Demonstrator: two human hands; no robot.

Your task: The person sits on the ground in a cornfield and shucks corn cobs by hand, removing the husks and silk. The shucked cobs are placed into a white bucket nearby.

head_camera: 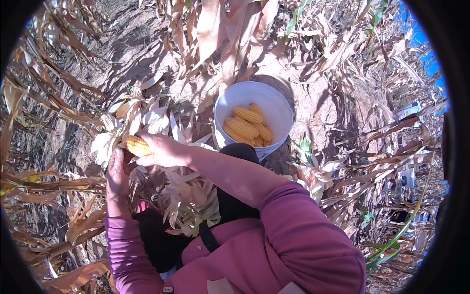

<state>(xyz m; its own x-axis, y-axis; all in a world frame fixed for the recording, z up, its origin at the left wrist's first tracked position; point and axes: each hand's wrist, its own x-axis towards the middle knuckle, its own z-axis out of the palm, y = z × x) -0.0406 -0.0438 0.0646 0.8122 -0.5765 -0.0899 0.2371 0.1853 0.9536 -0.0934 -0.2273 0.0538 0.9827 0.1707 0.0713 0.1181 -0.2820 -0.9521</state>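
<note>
A partly bared yellow ear of corn (137, 146) is in my right hand (163, 150), which reaches across to the left with its fingers around the ear. My left hand (118, 171) is at the lower end of the same ear, against the pale dry husk (106, 141); its thumb side is partly hidden. To the right of my hands stands a white plastic bucket (275, 110) with several husked yellow corn ears (242, 126) inside. Loose dry husks (191, 194) lie between my legs, below my right forearm.
Dry cornstalks with brown leaves (55, 183) crowd the left side. More dry leaves (220, 33) hang over the soil beyond the bucket. Husks (315, 171) with a little green lie right of my knee (240, 152), which is close to the bucket.
</note>
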